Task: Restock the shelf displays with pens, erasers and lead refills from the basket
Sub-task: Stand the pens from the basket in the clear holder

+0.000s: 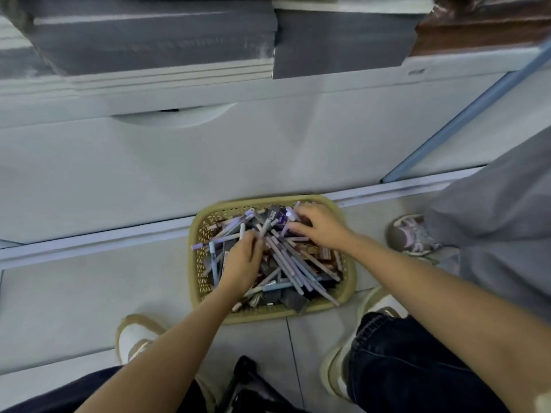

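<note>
Basket (pixel 262 316) is sitting on the floor (pixel 89 293), touching the base of the white shelf unit (pixel 208 162). It is holding a loose heap of pens (pixel 293 269), mostly lilac and grey and lying crisscross, over dark packets (pixel 293 299). I'm reaching both hands into it. My left hand (pixel 243 260) is working the middle of the heap, its fingers (pixel 253 238) curling in and clamping on a pale pen (pixel 266 227) that is sticking up out of them. My right hand (pixel 323 229) is lying over the far right corner with its fingers (pixel 298 226) bent and spread on the pile; I cannot tell if they are pinching anything. My shoes (pixel 134 338) are standing either side of the basket. Grey stacks (pixel 155 40) are sitting on the shelf above. Another person's grey trouser leg (pixel 492 219) and shoe (pixel 413 234) are standing just right of the basket.
</note>
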`<state>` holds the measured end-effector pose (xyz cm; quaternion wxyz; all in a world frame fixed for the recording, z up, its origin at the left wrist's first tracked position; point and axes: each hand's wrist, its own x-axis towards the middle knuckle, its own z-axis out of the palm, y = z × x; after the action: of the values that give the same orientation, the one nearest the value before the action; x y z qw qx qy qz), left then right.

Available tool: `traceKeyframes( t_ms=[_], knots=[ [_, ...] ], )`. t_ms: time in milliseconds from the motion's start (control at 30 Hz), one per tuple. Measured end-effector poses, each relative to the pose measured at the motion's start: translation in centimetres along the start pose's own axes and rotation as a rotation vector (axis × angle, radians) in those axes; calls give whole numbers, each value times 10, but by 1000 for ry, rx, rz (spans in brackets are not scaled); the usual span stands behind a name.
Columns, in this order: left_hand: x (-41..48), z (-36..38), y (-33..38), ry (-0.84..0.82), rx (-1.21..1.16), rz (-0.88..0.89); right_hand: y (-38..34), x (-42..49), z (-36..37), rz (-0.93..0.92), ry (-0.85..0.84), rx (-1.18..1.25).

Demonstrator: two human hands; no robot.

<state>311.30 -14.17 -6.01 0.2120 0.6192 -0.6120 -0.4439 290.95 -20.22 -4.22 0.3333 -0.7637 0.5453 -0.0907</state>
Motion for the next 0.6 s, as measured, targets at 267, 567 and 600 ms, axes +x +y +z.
traceKeyframes(
  t_ms=[267, 567, 600],
  knots=[
    [15, 4, 23, -205, -562, -188, -41, 1, -15, 235, -98, 678],
    [-1, -20, -4, -185, -563, -257, -26, -3, 14, 354, -7, 419],
    [-4, -22, -8, -176, -558, -287, -22, -5, 21, 366, -61, 274]
  ],
)
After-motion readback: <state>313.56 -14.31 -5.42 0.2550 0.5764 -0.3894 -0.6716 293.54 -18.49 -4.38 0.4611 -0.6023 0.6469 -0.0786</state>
